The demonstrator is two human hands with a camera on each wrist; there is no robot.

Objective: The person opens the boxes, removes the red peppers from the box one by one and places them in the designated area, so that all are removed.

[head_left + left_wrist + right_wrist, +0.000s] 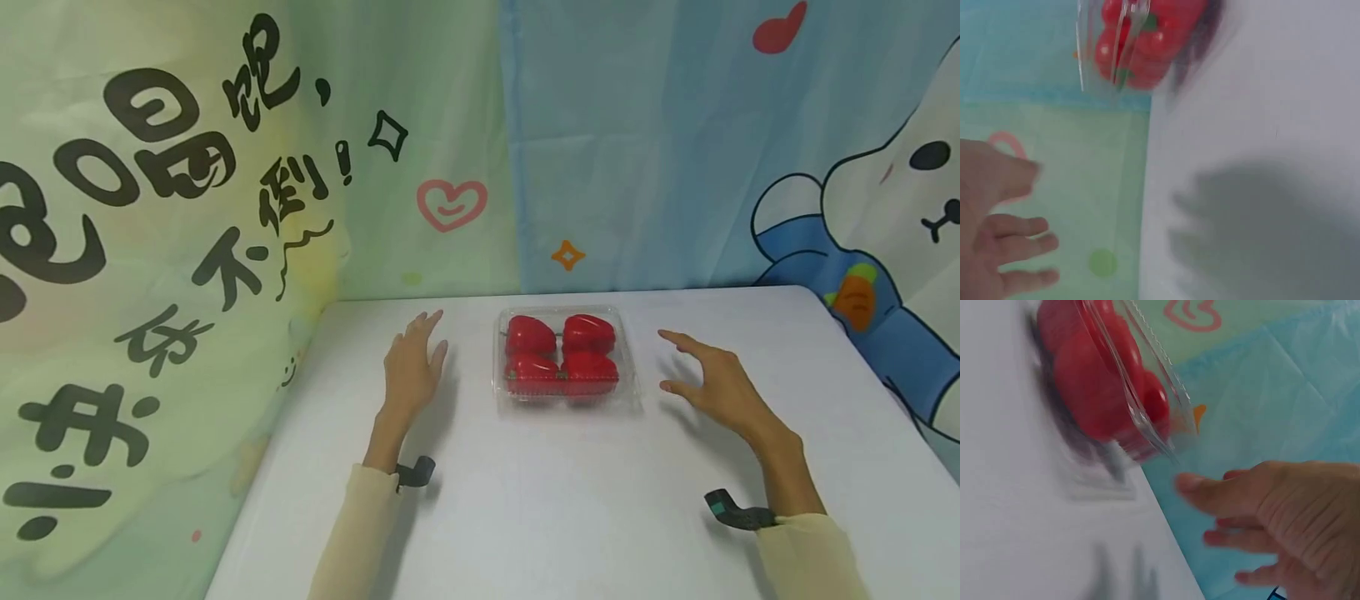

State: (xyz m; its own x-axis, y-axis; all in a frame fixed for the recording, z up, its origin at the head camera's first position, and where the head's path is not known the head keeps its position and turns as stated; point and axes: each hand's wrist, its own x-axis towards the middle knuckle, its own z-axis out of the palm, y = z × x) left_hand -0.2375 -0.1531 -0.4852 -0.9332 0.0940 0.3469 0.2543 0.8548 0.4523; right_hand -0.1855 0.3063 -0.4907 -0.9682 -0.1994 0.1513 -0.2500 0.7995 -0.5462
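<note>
A clear plastic box (564, 400) stands at the back middle of the white table, with several red bell peppers (590, 372) inside it. To its left, my left hand (412, 367) hovers apart from the box, fingers extended and thumb spread. On the other side my right hand (716, 385) is raised, thumb and fingers parted toward the box without touching it. Both wrist views show the box from the side; glossy red peppers (1166, 31) show through its wall in the left one. In the right wrist view the box (1100, 494) is blurred, and a gap separates it from the hand.
The white table (540, 517) reaches back to a printed curtain (630, 167) with dark lettering, hearts and a cartoon bear. A dark wrist strap with a small camera (738, 512) sits on the right wrist, and another camera (416, 472) on the left.
</note>
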